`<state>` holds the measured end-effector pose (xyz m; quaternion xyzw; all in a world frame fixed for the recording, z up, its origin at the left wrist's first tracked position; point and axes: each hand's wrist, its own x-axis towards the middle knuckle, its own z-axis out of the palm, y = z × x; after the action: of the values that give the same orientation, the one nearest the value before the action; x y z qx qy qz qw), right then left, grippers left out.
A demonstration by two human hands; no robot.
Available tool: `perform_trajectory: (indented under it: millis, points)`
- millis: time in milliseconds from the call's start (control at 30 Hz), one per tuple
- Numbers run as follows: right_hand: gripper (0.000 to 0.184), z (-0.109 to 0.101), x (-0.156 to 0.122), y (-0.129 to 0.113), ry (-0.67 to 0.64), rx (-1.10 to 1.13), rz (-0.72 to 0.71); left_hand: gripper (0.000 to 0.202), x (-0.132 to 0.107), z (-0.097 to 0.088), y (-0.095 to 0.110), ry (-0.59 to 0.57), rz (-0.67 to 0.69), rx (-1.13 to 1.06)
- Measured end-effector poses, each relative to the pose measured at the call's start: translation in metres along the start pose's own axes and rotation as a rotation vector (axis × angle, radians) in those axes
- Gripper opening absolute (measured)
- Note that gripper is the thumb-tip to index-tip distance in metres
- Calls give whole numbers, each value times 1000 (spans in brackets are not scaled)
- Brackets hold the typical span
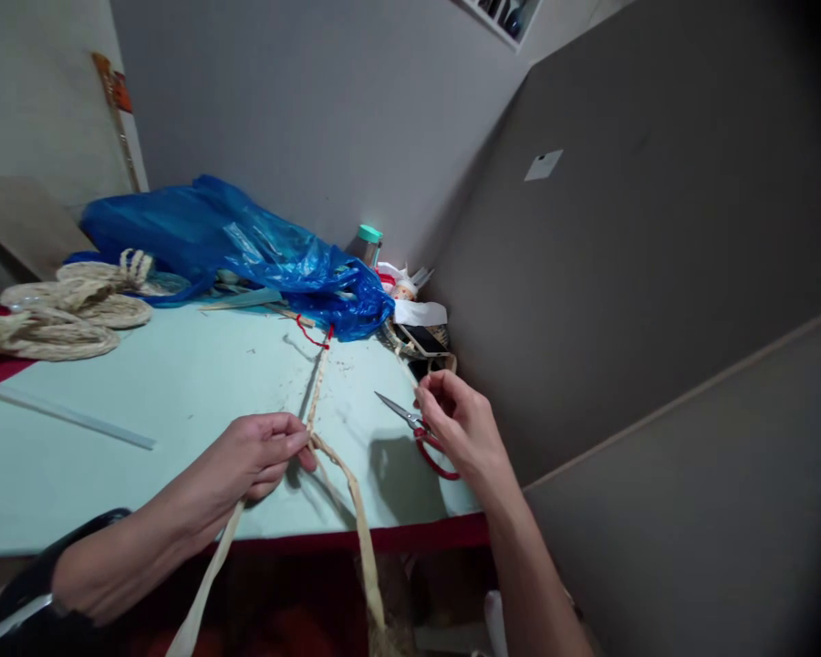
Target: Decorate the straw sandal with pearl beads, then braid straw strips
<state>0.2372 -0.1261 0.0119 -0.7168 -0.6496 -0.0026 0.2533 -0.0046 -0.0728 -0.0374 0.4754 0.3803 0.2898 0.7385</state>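
A plaited straw braid [319, 383] runs up the table, tied with red string [329, 338] at its far end. My left hand [264, 449] is closed in a pinch on the near end of the braid. Two loose straw strands hang from there: one strand [212, 570] below my left hand, another strand [362, 520] curving down past the table edge. My right hand [460, 422] is raised over the scissors [410, 417], thumb and fingers pinched together. A thin pale strand [406, 371] meets its fingertips. The scissors lie with red handles partly under that hand.
A blue plastic bag [246, 251] lies along the back. Coiled straw braids [68, 315] are at the left, near a translucent stick [75, 417]. A teal-lidded bottle [368, 242] and a phone [424, 341] stand back right, beside a grey partition [643, 228].
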Motion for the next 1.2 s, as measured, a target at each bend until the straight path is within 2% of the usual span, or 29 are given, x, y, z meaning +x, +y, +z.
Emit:
perform_trajectory:
  millis: [33, 100, 133, 200, 367, 533, 600, 800, 1067, 1200]
  points:
    - [22, -1, -8, -11, -93, 276, -3, 27, -1, 2, 1, -2, 2, 9]
    - [20, 4, -22, -31, -234, 602, 24, 24, -3, 4, 4, -4, 25, 23]
    - [19, 9, -28, -38, -287, 711, 43, 23, -3, 5, 4, -4, 41, 33]
    - [18, 22, -36, -49, -330, 780, 85, 22, -3, 5, 4, 5, 71, 55]
    - [17, 42, -48, -61, -275, 702, 130, 23, -3, 6, 2, 51, 91, 87]
    - [15, 38, -55, -59, -95, 517, 59, 21, -4, 7, 4, 75, 90, 82]
    - [15, 36, -56, -57, -65, 488, 58, 21, -3, 7, 5, 89, 62, 76]
    - [14, 39, -60, -60, -97, 486, 34, 22, -1, 4, 4, 62, 9, 52]
    - [15, 48, -67, -69, -213, 305, -2, 17, -4, 9, 8, 77, 4, 41]
    - [15, 47, -66, -74, -224, 256, 4, 15, -4, 9, 7, 79, 2, 34]
